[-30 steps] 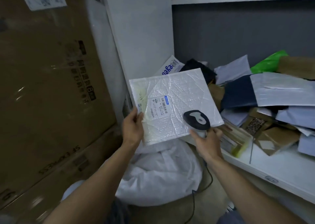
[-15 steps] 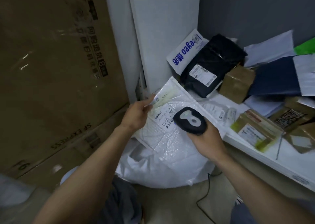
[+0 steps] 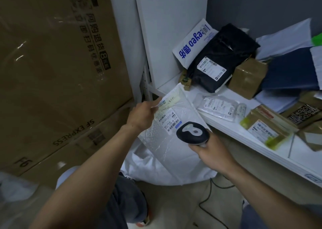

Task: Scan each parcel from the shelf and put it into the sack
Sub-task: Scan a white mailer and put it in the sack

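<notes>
Parcel: bubble mailer (image 3: 176, 113) was tilted above the sack (image 3: 156, 166), label upward for scanning.
Left: left hand (image 3: 141, 117) pinched its top corner.
Right: right hand (image 3: 211, 152) gripped the barcode scanner (image 3: 191, 133), facing that label.

The bubble mailer (image 3: 167, 139) is white plastic, pebbled with air cells and glossy enough to catch the light, and it carries a smooth paper label (image 3: 168, 121). The scanner (image 3: 191, 133) has a dark matt plastic head with a paler, shinier inset. The sack (image 3: 156, 167) looks like soft, dull white plastic, the big cartons (image 3: 52, 63) are brown cardboard under shiny clear film, and the black parcel (image 3: 226, 54) on the smooth white shelf (image 3: 235, 133) is crinkled plastic.
</notes>
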